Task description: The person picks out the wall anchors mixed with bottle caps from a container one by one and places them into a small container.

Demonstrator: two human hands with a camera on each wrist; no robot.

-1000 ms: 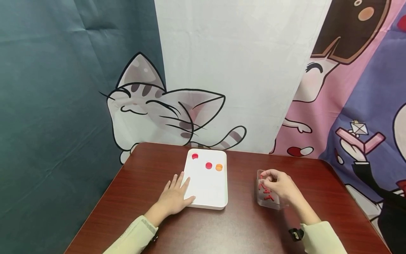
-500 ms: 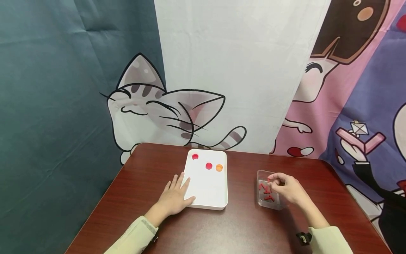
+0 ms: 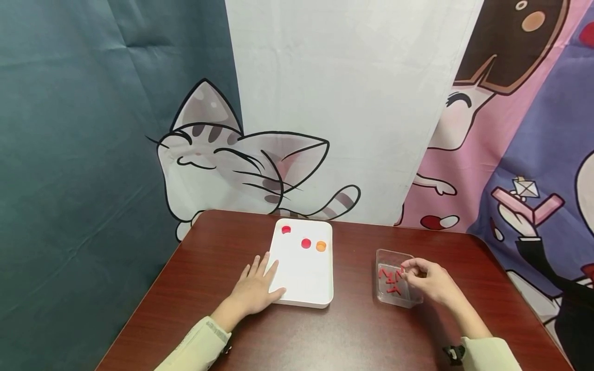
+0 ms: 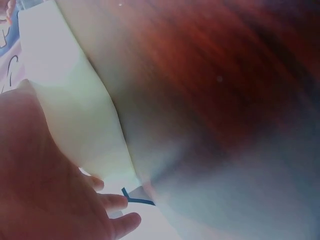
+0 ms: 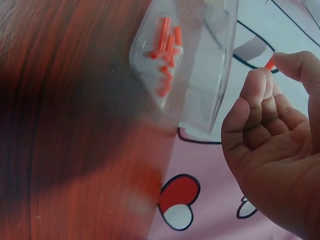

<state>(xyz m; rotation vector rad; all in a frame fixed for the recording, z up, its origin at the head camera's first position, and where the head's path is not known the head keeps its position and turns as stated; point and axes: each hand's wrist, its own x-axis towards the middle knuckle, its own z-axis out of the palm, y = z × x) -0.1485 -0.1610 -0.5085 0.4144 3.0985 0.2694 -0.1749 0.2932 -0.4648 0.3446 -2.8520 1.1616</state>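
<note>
My left hand [image 3: 254,292] lies spread with straight fingers along the left edge of a white tray [image 3: 301,278]. In the left wrist view its fingertips are right at the tray's side wall [image 4: 82,115]. Two red round pieces [image 3: 306,243] and an orange one [image 3: 321,246] sit in the tray's far half. My right hand [image 3: 433,281] is over the right side of a clear plastic box [image 3: 387,300]. Between thumb and fingertips it pinches a small red stick [image 5: 270,63], mostly hidden by the fingers. Several similar red sticks [image 3: 393,290] lie jumbled in the box.
Both containers stand on a dark red-brown wooden table [image 3: 355,288], with a bare strip of tabletop between them. Behind the table's far edge hangs a cloth backdrop [image 3: 371,103] printed with a cartoon cat and other figures.
My right hand has moved right and slightly nearer from over the box's middle, the red stick in its fingertips, uncovering more of the sticks. My left hand has stayed in place.
</note>
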